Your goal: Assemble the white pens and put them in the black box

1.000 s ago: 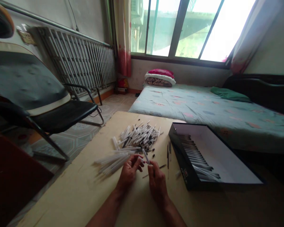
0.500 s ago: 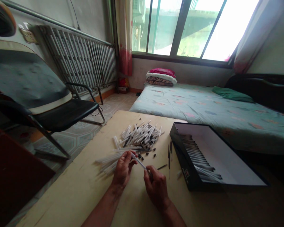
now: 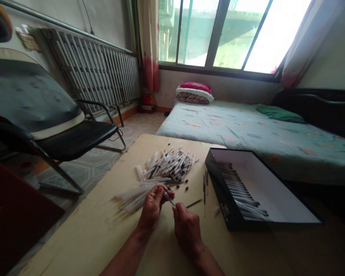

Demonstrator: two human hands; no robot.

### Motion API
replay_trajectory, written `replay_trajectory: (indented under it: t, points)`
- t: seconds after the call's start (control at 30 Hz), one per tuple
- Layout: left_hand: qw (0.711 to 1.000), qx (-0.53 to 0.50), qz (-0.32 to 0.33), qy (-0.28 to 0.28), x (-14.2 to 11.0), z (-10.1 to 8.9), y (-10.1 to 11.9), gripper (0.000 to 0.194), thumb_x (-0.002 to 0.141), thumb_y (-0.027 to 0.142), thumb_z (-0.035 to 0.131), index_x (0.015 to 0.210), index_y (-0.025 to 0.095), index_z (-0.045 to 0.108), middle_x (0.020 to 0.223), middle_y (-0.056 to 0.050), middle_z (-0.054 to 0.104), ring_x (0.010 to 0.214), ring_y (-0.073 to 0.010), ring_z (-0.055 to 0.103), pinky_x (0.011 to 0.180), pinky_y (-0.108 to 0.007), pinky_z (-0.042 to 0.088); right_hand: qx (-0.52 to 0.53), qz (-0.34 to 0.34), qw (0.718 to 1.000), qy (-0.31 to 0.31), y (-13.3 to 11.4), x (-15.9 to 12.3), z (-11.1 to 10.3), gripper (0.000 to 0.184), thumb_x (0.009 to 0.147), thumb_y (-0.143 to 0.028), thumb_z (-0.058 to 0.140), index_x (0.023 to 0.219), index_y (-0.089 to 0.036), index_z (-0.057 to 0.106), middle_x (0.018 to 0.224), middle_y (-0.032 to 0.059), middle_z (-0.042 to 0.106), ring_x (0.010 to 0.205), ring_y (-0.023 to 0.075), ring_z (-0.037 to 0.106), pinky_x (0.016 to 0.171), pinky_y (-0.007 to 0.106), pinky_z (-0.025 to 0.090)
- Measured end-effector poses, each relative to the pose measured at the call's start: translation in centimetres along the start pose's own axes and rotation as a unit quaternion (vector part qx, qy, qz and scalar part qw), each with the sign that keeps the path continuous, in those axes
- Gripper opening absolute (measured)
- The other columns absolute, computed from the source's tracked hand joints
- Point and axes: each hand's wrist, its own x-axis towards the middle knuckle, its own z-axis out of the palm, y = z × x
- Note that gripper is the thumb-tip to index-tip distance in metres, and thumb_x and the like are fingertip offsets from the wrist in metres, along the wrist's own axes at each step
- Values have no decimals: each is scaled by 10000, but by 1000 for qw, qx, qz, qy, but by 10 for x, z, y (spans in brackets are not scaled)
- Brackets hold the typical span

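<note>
Both forearms reach in from the near edge, the hands close together above a pale wooden board [image 3: 83,234]. The left hand [image 3: 152,207] has its fingers curled and closed around the upper end of a slim white pen barrel [image 3: 169,198], which slants down and right across the gap between the hands. The right hand [image 3: 186,234] has its fingertips [image 3: 176,211] pinched closed on the barrel's lower end, partly hiding it.

Just beyond the hands lies a heap of white pen parts [image 3: 168,165], with loose tubes [image 3: 132,199] by the left hand and small black caps [image 3: 186,188] scattered nearby. A single dark pen refill [image 3: 194,203] lies just right of the right hand. Farther right sits an open black-sided box [image 3: 222,199] holding rows of pens [image 3: 232,180].

On the left stands a black chair [image 3: 74,140] before a wall radiator [image 3: 92,73]. A mattress [image 3: 247,130] lies under the far window [image 3: 218,34].
</note>
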Motion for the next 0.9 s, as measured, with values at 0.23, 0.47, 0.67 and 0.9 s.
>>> replay_trajectory:
  t: [0.23, 0.47, 0.67, 0.9]
  points:
    - [999, 30, 12, -1, 0, 3, 4, 182, 786, 348, 587, 802, 170, 552, 692, -25, 681, 690, -153, 642, 732, -290, 486, 184, 74, 980, -20, -5, 4, -8, 314, 908, -300, 357, 675, -178, 528, 558, -13, 545, 514, 107, 509, 503, 190, 294]
    - [999, 36, -3, -5, -1, 6, 4, 204, 762, 364, 611, 791, 168, 566, 670, -44, 688, 660, -166, 646, 703, -299, 490, 340, 151, 925, -81, -1, 10, -11, 407, 883, -419, 379, 634, -154, 563, 464, -62, 351, 436, 81, 364, 433, 177, 272]
    - [999, 15, -3, 32, 1, 3, 3, 420, 765, 428, 591, 1072, 149, 531, 811, -82, 709, 746, -203, 667, 742, -351, 498, 237, 120, 964, -8, -7, 14, -19, 356, 893, -374, 367, 710, -167, 592, 567, -11, 533, 528, 114, 489, 503, 204, 318]
    - [995, 39, 25, 84, 3, -3, 4, 391, 788, 445, 553, 1025, 135, 540, 700, -57, 702, 575, -140, 624, 588, -260, 478, 227, 152, 961, 43, 0, 29, -93, 322, 910, -380, 324, 1043, -170, 529, 604, -12, 577, 505, 128, 527, 475, 212, 384]
